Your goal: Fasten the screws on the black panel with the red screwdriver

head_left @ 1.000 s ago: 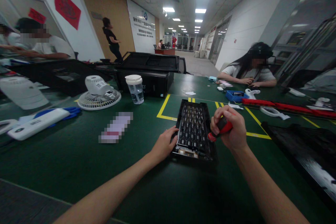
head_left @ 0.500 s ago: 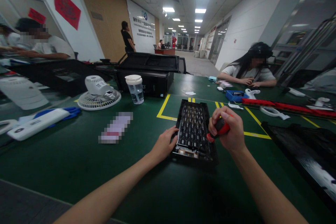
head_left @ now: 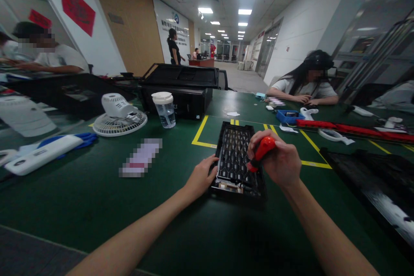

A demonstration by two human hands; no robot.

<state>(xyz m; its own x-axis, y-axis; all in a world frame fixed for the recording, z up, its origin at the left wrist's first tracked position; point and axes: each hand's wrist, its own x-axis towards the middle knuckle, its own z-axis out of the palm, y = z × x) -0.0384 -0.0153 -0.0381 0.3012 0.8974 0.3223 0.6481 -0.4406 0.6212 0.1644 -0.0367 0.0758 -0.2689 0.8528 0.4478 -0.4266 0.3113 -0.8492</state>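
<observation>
R fingers (head_left: 255,138) curled rnd red tool (head_left: 265,146); L fingers (head_left: 208,162) half-open, touching case (head_left: 239,127).

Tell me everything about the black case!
The black case looks like plastic, shallow, with a raised rim. Inside are rows of dark, rounded shapes, and a pale strip near its closest end. It lies on the green table. The left hand touches its left edge; the red tool in the right hand partly hides its right side.

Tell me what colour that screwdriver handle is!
The screwdriver handle is red with some black, in the head view.
</observation>
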